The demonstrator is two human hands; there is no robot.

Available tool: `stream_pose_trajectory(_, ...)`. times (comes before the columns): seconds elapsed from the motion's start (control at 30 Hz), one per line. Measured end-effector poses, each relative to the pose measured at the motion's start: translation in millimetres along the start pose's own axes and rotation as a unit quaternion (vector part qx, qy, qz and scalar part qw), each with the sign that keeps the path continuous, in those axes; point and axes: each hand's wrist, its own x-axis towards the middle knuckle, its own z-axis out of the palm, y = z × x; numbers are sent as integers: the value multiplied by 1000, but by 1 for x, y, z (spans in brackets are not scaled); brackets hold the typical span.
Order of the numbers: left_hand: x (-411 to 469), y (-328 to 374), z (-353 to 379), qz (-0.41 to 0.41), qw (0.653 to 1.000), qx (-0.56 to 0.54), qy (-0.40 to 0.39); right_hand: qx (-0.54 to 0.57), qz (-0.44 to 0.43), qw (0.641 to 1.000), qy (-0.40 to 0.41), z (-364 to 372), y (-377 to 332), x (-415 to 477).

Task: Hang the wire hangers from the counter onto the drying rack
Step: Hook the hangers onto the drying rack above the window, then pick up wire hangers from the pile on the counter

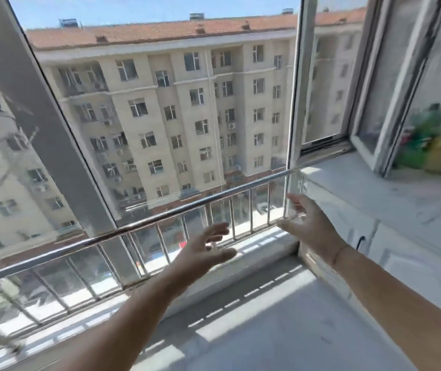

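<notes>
Left hand (206, 247): stretched forward with the fingers spread and relaxed, holding nothing. It is in front of the bars (161, 243) and below the handrail (160, 218); I cannot tell whether it touches them.
Right hand (307, 223): also reaching forward, fingers loose and apart, palm turned inward, nothing in it. It is near the corner where the handrail ends beside the counter.
Wrist: a thin band (338, 254) circles the right wrist.
Counter (374, 194): pale marbled stone on the right, running back to an inner window frame (385, 145). The part in view is bare.
Hangers: none can be made out in this view.
Cabinet doors (406, 253): white, directly under the counter, just right of the right forearm.
Handrail: a shiny metal tube slanting up from lower left to the counter's end, with thin upright bars beneath it.
Window (187, 103): a large pane behind the rail, with a beige apartment building (176, 124) with a red roof outside.
Behind the inner window: blurred green and yellow shapes (433, 145), too smeared to identify.
Floor (281, 330): grey, crossed by sunlit stripes.
</notes>
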Motion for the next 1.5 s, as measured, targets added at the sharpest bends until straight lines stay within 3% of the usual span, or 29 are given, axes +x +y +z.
stream_pose_trajectory(0.4,128,52,248,15,989,19,-148,-12,137,979,153,-228,151,-38)
stream_pose_trajectory(0.7,207,73,413,-14,983,-41,-180,-58,196,957,205,-375,237,-61)
stream_pose_trajectory(1.07,344,61,508,-81,983,-31,-160,-29,270,925,266,-466,326,-14)
stream_pose_trajectory(1.3,475,43,563,-116,983,-4,-141,-43,302,907,289,-513,404,79)
stream_pose_trajectory(1.5,575,36,599,-159,973,-1,-169,-78,354,886,290,-549,480,168)
